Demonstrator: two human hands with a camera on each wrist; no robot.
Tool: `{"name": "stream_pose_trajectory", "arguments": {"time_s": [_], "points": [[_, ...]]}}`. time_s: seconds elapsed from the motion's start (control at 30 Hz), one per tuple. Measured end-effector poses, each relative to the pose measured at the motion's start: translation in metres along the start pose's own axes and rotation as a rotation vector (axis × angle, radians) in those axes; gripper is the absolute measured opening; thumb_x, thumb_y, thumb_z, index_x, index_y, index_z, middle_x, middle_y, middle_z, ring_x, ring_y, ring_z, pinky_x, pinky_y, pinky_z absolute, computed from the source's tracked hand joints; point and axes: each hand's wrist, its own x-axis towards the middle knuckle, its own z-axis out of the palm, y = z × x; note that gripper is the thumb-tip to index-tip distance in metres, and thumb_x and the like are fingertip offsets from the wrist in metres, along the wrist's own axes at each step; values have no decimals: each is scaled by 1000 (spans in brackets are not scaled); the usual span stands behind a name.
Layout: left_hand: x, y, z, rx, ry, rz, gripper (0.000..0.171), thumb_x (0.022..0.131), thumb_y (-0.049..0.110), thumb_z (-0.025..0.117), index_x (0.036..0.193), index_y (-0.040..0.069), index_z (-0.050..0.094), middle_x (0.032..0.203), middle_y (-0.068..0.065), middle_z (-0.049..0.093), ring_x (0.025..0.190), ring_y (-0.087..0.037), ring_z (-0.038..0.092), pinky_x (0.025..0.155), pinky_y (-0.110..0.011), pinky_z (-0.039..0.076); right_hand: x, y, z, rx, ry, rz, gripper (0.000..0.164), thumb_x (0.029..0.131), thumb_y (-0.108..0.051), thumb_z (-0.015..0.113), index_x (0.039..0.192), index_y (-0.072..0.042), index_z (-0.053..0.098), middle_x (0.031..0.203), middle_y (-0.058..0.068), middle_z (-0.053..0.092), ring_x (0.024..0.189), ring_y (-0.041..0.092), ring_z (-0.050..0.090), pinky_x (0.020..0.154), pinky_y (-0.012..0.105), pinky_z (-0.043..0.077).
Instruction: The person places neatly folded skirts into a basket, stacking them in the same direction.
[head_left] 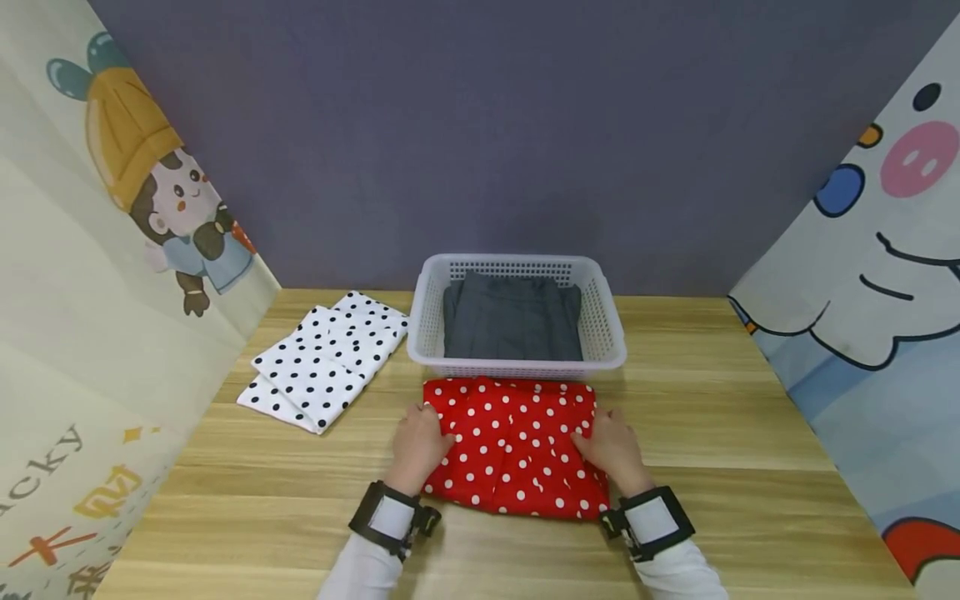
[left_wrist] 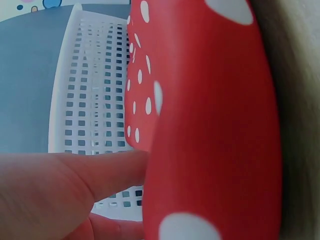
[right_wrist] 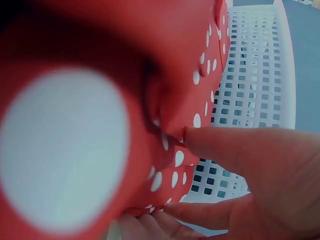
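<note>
A folded red cloth with white polka dots (head_left: 517, 450) lies in front of the basket, between both hands. My left hand (head_left: 420, 446) grips its left edge, thumb on top and fingers at the side; in the left wrist view the thumb (left_wrist: 110, 172) presses against the red fabric. On the opposite edge my right hand (head_left: 611, 446) pinches the cloth, and the right wrist view shows the thumb (right_wrist: 225, 145) on top with fingertips (right_wrist: 150, 225) at its underside. The near part of the cloth bulges close to both wrist cameras.
Just behind the red cloth stands a white perforated plastic basket (head_left: 613, 333) holding folded dark grey cloth (head_left: 513, 321). To its left lies folded white cloth with black dots (head_left: 330, 358). The wooden table (head_left: 720, 433) meets a grey back panel (head_left: 480, 133) and printed side curtains.
</note>
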Motion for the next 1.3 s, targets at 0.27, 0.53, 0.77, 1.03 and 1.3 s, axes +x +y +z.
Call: {"name": "stream_pose_trajectory", "arguments": {"time_s": [0.27, 0.53, 0.77, 1.03, 1.3], "points": [[1, 3, 2, -18, 35, 1, 47, 66, 19, 80, 99, -8, 59, 91, -20, 51, 70, -30, 57, 56, -38, 49, -1, -4, 2, 20, 22, 32, 61, 79, -20, 68, 120, 18, 41, 107, 31, 44, 86, 41, 55, 75, 51, 51], [1, 4, 5, -68, 70, -8, 44, 66, 13, 78, 99, -8, 57, 90, -19, 52, 71, -32, 58, 58, -41, 51, -1, -5, 4, 60, 64, 11, 55, 78, -14, 67, 116, 18, 42, 103, 32, 46, 85, 41, 57, 74, 51, 51], [2, 2, 8, -122, 98, 14, 18, 68, 6, 72, 77, -2, 59, 72, -15, 58, 60, -28, 56, 48, -37, 45, 1, -5, 5, 99, 49, -12, 50, 79, -12, 65, 114, 17, 42, 100, 31, 52, 87, 41, 57, 76, 52, 50], [3, -3, 8, -198, 56, 23, 20, 70, 3, 67, 57, 6, 52, 54, -7, 50, 50, -20, 46, 43, -28, 34, 1, -2, 7, 205, 24, -42, 40, 83, -9, 59, 113, 12, 44, 100, 28, 59, 83, 35, 60, 75, 49, 51], [-2, -7, 4, -255, 37, 7, 13, 71, 4, 69, 68, 3, 56, 61, -8, 55, 55, -20, 49, 46, -28, 37, -2, 0, 7, 273, 6, -36, 32, 85, -10, 56, 110, 8, 45, 95, 23, 61, 75, 28, 59, 65, 40, 52]]}}
